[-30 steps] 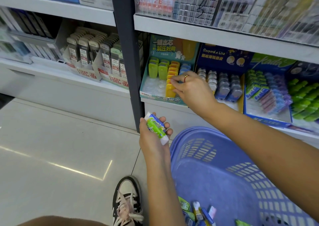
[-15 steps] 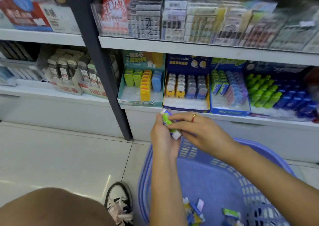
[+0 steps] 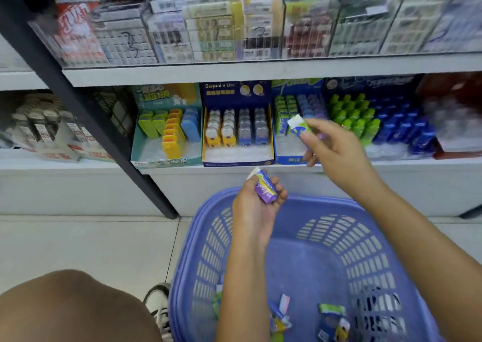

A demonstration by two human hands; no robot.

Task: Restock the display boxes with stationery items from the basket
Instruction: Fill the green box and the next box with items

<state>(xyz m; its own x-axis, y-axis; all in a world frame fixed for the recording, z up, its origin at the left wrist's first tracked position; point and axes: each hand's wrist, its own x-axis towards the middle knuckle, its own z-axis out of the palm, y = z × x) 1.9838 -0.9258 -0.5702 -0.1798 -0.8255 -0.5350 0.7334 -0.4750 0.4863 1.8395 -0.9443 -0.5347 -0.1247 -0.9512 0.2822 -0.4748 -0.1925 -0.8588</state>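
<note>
Shelving runs across the top of the head view, w/ display boxes in a row on the lower shelf [image 3: 260, 168]. Going left to right, I see the teal display box [image 3: 167, 156] w/ green, orange and blue erasers, its front half bare. Next the navy display box [image 3: 238, 159], yellow and blue items at the back, front rows bare too. Then the blue display box [image 3: 283, 159] holding green and purple sleeved erasers, partly hidden by the hand.

Left hand [image 3: 257, 206] sits above the basket's far rim, fingers curled around a purple-sleeved eraser [image 3: 264, 189], thumb side hidden so I can't tell how firm that hold is. Right hand [image 3: 336, 150] is up in front of the blue box, thumb and forefinger pinching a green-and-blue sleeved eraser [image 3: 300, 127] by its lower end, other fingers loosely spread. White tip points up-left toward the green column.

Purple basket [image 3: 206, 237] is on the floor below, w/ a few loose stationery items [image 3: 331, 320] left in the bottom; blurry, can't ID each.

Risks as I judge them: pinch is at one end only, so the eraser could pivot and drop behind the box front or knock the standing green row over. Frame is motion-blurred, so slot alignment is uncertain. Wrong-colour column is another easy slip.
</note>
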